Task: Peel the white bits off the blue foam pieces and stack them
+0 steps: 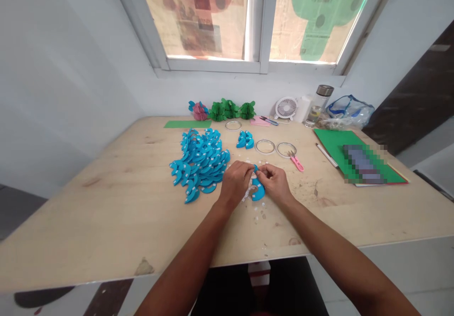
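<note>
My left hand (234, 179) and my right hand (277, 182) meet near the middle of the table, fingers pinched together on a blue curved paper piece (256, 168). Just below the fingertips lies another part of blue curved paper (259, 192); whether it joins the held piece I cannot tell. Small white scraps (263, 204) are scattered around it. Left of my hands spreads a large heap of blue curved paper pieces (202, 160) dotted with white squares. A smaller blue cluster (245, 139) sits beyond my hands.
Tape rolls (265, 146) and pink-handled snips (297, 162) lie behind my right hand. Green sheets (329, 141) with a blurred object are at right, beside a white pen (327, 155). Along the wall stand green paper figures (230, 109), a small fan (286, 108) and a bottle (320, 99).
</note>
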A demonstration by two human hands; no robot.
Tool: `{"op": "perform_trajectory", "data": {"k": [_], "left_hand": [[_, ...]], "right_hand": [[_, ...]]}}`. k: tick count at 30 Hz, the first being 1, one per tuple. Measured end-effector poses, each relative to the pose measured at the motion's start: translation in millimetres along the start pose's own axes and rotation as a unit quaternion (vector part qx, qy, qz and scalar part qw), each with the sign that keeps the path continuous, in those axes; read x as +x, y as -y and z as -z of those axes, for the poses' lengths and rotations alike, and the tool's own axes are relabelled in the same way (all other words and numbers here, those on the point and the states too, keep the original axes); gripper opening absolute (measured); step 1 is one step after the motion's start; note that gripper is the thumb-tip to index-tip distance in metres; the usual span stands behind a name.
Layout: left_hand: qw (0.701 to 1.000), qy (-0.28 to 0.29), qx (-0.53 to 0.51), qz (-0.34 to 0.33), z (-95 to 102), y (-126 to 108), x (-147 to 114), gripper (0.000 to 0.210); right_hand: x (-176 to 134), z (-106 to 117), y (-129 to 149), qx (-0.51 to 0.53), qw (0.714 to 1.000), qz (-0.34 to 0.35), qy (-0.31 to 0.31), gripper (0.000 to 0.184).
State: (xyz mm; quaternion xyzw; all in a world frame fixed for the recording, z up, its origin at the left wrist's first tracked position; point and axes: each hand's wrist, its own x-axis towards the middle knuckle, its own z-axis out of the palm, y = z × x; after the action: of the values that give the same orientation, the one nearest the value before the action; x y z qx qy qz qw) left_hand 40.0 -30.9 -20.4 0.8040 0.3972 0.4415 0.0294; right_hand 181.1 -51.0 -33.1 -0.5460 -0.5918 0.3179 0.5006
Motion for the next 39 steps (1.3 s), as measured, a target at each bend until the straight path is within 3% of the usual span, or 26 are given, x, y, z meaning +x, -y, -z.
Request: {"op": "perform_trajectory", "data": {"k": [8,11,16,19,25,28,31,34,39], "left_hand": [[0.999,0.018,-0.015,0.038,-0.4,-2.3,0.5,0.016],[0.989,0.011,-0.093,0.116,0.0,-2.5,3.3,0.013],[0.940,-0.031,-0.239,0.244,-2.0,1.0,5.2,0.009],[0.942,-0.022,-0.242,0.234,-2.7,2.8,3.9,0.014],[0.969,0.033,-0.114,0.218,1.8,5.3,2.1,0.021],[0.968,0.011,-0.120,0.221,2.1,6.3,1.9,0.018],[0.939,0.014,-0.231,0.253,0.2,1.9,3.0,0.024],[0.883,0.065,-0.351,0.306,-2.2,-7.1,4.3,0.021],[0.820,0.074,-0.431,0.368,-2.8,-16.4,4.6,0.017]], "right_hand": [[-0.2,0.0,3.1,0.035,0.999,-0.010,0.007,0.018],[1.6,-1.5,2.5,0.099,0.994,-0.045,0.006,0.022],[5.5,-2.7,-2.0,0.176,0.979,-0.101,-0.020,0.027],[7.3,-1.3,-4.4,0.199,0.973,-0.113,-0.041,0.026],[9.6,2.1,-3.8,0.208,0.969,-0.116,-0.073,0.026],[9.6,3.1,-2.0,0.206,0.969,-0.112,-0.080,0.026],[8.6,3.3,0.9,0.199,0.972,-0.098,-0.082,0.027],[7.4,2.8,4.6,0.189,0.975,-0.085,-0.078,0.026],[5.9,3.1,11.3,0.168,0.981,-0.076,-0.064,0.026]]}}
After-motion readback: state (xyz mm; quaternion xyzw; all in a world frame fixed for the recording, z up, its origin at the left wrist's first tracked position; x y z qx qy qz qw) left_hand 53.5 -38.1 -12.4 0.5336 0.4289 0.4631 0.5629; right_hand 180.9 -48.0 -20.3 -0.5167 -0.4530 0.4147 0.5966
